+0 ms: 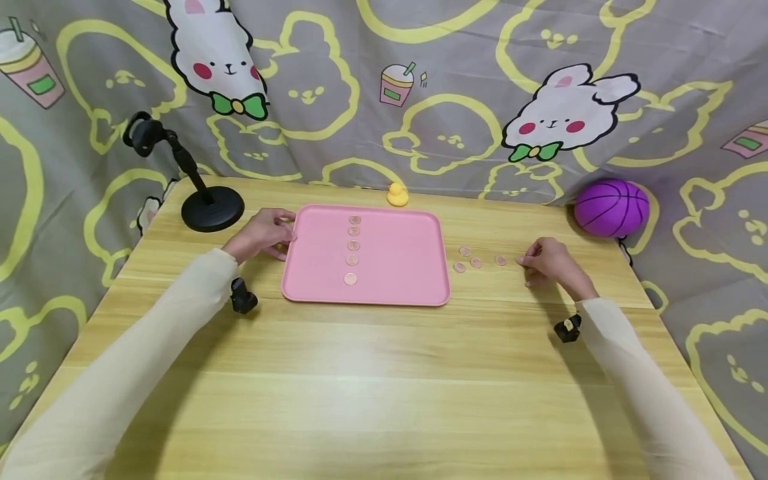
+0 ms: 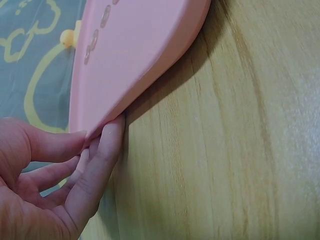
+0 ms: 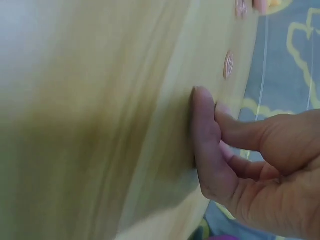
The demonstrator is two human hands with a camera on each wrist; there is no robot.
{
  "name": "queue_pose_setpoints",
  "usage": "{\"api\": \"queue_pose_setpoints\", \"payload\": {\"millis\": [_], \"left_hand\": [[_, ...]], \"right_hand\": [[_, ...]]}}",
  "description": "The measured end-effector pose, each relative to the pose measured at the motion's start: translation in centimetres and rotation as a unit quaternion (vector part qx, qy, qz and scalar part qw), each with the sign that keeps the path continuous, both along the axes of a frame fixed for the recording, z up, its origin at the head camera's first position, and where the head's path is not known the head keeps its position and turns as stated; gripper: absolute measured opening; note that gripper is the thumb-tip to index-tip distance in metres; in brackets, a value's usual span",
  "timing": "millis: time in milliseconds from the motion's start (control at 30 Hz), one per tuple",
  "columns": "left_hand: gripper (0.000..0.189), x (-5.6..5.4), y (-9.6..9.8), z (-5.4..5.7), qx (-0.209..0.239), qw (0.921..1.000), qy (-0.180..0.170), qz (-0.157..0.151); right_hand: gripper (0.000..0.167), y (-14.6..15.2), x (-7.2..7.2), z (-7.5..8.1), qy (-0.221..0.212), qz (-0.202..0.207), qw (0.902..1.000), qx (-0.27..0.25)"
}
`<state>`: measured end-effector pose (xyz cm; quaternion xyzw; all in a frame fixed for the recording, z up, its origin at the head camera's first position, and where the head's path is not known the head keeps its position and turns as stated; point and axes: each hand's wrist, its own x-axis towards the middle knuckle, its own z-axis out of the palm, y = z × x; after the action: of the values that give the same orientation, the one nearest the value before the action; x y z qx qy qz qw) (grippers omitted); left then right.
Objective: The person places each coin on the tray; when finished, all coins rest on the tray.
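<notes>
My left hand (image 1: 267, 233) grips the left rim of a pink rectangular tray (image 1: 396, 253). In the left wrist view, the thumb (image 2: 57, 146) is on the upper side of the rim and the fingers are below it. Several small copper-coloured coins (image 1: 353, 245) lie in a front-to-back column on the tray. To its right, several more coins (image 1: 476, 263) lie loose on the table. My right hand (image 1: 549, 260) is low over the table just right of the nearest loose coin (image 3: 228, 65), thumb and index fingertips close together; I cannot tell whether they pinch anything.
A small yellow rubber duck (image 1: 397, 195) sits behind the tray at the table's back edge. On the left stands a black stand (image 1: 213, 209) with a round base. A purple basketball (image 1: 611, 208) rests at the back right corner. Patterned grey cloth (image 1: 336, 147) hangs behind the wooden table (image 1: 384, 387).
</notes>
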<state>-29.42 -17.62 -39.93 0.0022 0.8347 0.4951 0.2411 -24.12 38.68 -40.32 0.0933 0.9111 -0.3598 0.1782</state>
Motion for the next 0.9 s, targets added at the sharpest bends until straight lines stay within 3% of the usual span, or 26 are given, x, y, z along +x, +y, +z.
{"api": "queue_pose_setpoints", "payload": {"millis": [133,333,500,700,900], "left_hand": [[0.066,0.0,-0.1,0.0,0.002,1.0,0.002,-0.002],[0.064,0.1,0.0,0.0,0.001,1.0,0.005,-0.001],[0.063,0.1,0.0,0.2,0.004,1.0,0.007,0.004],[0.063,-0.1,0.1,0.3,0.001,0.9999,0.01,0.008],[0.065,-0.1,0.2,0.0,-0.004,0.9999,0.007,0.01]], "right_hand": [[0.029,0.5,-1.0,-0.3,0.013,-0.014,0.9998,0.005],[0.028,0.1,-2.2,-0.3,0.053,0.01,0.9956,0.077],[0.017,-2.2,-3.8,-0.2,0.115,-0.004,0.9928,0.032],[0.014,-5.4,-5.7,0.3,0.215,0.017,0.9763,0.015],[0.016,-8.9,-6.6,0.2,0.18,0.044,0.9803,-0.068]]}}
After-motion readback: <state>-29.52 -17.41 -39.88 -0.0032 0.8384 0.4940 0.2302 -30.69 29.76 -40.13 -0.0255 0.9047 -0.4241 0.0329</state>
